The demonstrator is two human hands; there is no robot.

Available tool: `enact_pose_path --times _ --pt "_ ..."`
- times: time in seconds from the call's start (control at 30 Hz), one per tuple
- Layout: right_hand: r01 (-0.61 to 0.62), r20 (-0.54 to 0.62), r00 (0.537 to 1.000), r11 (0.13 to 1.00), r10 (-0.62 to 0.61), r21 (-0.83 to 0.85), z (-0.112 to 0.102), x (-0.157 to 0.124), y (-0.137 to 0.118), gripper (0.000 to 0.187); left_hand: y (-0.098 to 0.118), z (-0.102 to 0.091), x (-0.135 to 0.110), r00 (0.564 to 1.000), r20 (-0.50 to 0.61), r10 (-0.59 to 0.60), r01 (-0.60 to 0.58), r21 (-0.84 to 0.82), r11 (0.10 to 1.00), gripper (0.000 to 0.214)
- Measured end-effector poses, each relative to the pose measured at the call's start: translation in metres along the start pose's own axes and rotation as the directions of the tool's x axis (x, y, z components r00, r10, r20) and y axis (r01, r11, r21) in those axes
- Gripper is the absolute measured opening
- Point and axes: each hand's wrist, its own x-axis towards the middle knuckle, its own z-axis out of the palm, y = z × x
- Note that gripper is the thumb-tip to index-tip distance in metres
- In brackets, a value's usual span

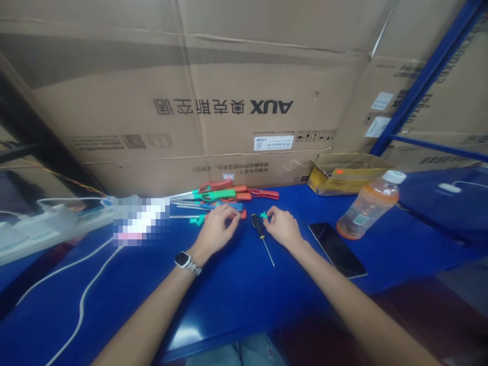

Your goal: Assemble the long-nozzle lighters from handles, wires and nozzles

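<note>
My left hand [216,231], with a watch on its wrist, is over the near edge of a group of long-necked lighters. Its thumb and fingertips close together beside a red lighter end [244,214]; anything between them is hidden. A blue-handled lighter [236,206] lies just behind these fingers, and a teal one [197,220] pokes out to their left. In the fingertips of my right hand [284,227] is a small green plastic piece [264,215]. Between both hands a screwdriver [258,225] with a black and yellow handle lies on the blue tabletop [232,290].
More lighters, among them a green one [219,194] and a red one [264,193], lie by the cardboard [224,137]. To the right are a phone [337,249], an orange drink bottle [368,206] and a yellow box [328,182]. White cables [81,300] and a power strip [57,231] occupy the left.
</note>
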Motion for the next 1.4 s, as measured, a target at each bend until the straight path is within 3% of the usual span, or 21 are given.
enact_pose_path --times 0.13,0.2,0.3,0.4,0.47,0.63,0.73,0.8,0.93,1.07,1.23,1.4 --pt "0.173 -0.062 0.985 0.952 -0.163 0.252 -0.004 -0.008 -0.013 0.013 0.001 -0.017 -0.007 0.997 -0.063 -0.033 0.034 0.005 0.999 0.022" --pt "0.293 -0.010 0.952 0.898 -0.306 0.328 -0.001 -0.015 -0.032 0.015 -0.001 -0.025 -0.014 0.994 -0.081 -0.067 0.068 0.014 0.998 0.022" --pt "0.500 0.157 0.822 0.825 -0.548 0.262 0.013 -0.024 -0.065 0.014 -0.008 -0.035 -0.027 0.991 -0.049 -0.128 0.131 0.053 0.990 0.021" --pt "0.620 0.239 0.740 0.775 -0.629 0.120 0.027 -0.027 -0.087 0.011 -0.014 -0.041 -0.041 0.983 -0.001 -0.181 0.180 0.099 0.979 0.020" --pt "0.611 0.239 0.746 0.782 -0.621 0.125 0.031 -0.025 -0.090 0.016 -0.015 -0.043 -0.046 0.980 0.011 -0.198 0.196 0.107 0.975 0.019" --pt "0.485 0.160 0.838 0.847 -0.521 0.219 0.017 -0.010 -0.063 0.017 -0.013 -0.042 -0.038 0.982 0.001 -0.188 0.186 0.129 0.974 0.019" --pt "0.426 0.062 0.894 0.885 -0.443 0.187 0.009 0.003 -0.040 0.015 -0.020 -0.045 -0.022 0.995 0.047 -0.085 0.074 0.200 0.977 0.015" --pt "0.428 0.032 0.900 0.894 -0.435 0.134 0.007 0.010 -0.032 0.014 -0.031 -0.053 -0.011 0.993 0.108 -0.038 0.004 0.298 0.955 0.018" --pt "0.565 0.061 0.825 0.824 -0.562 -0.046 0.011 0.017 -0.041 0.021 -0.062 -0.077 -0.004 0.976 0.184 -0.116 0.039 0.376 0.926 0.020" --pt "0.650 0.079 0.757 0.734 -0.649 -0.196 0.020 0.027 -0.064 0.032 -0.079 -0.093 -0.015 0.963 0.234 -0.137 0.031 0.409 0.912 0.030" --pt "0.692 0.110 0.714 0.674 -0.691 -0.257 0.031 0.040 -0.076 0.041 -0.083 -0.090 -0.023 0.960 0.219 -0.174 0.058 0.453 0.889 0.029" --pt "0.708 0.106 0.697 0.657 -0.709 -0.260 0.033 0.041 -0.078 0.041 -0.090 -0.088 -0.016 0.970 0.203 -0.132 0.008 0.518 0.855 0.020"
